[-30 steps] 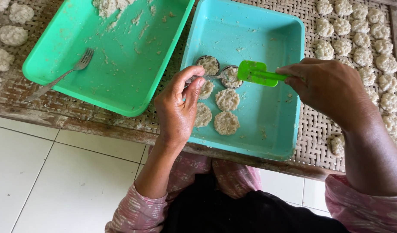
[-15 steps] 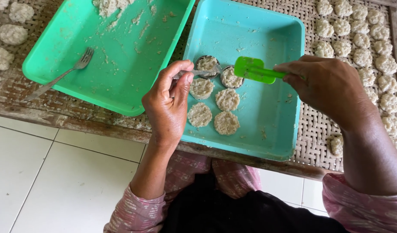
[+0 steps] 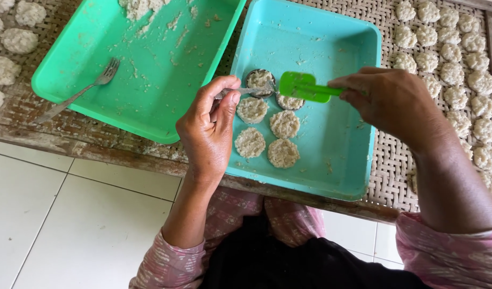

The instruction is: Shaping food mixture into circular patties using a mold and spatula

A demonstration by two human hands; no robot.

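Note:
My left hand (image 3: pixel 207 131) pinches the thin metal handle of a small round mould (image 3: pixel 260 80) filled with pale rice-like dough, resting inside the turquoise tray (image 3: pixel 337 160). In my right hand (image 3: pixel 390 99) is a bright green plastic spatula (image 3: pixel 305 86), its blade lying just right of that mould and above a second filled round mould (image 3: pixel 290 101). Several flat round dough patties (image 3: pixel 267 136) lie in a cluster on the tray floor below the moulds.
A green tray (image 3: pixel 69 88) with dough smears and a metal fork (image 3: pixel 80 92) sits at the left. Both trays rest on a woven bamboo rack (image 3: pixel 396 176). Rows of finished patties (image 3: pixel 460 59) lie at the right, others at the far left (image 3: pixel 10 43). White floor tiles lie below.
My left hand has drawn back toward the tray's left edge, uncovering the patties. The green spatula has shifted left, up against the filled mould.

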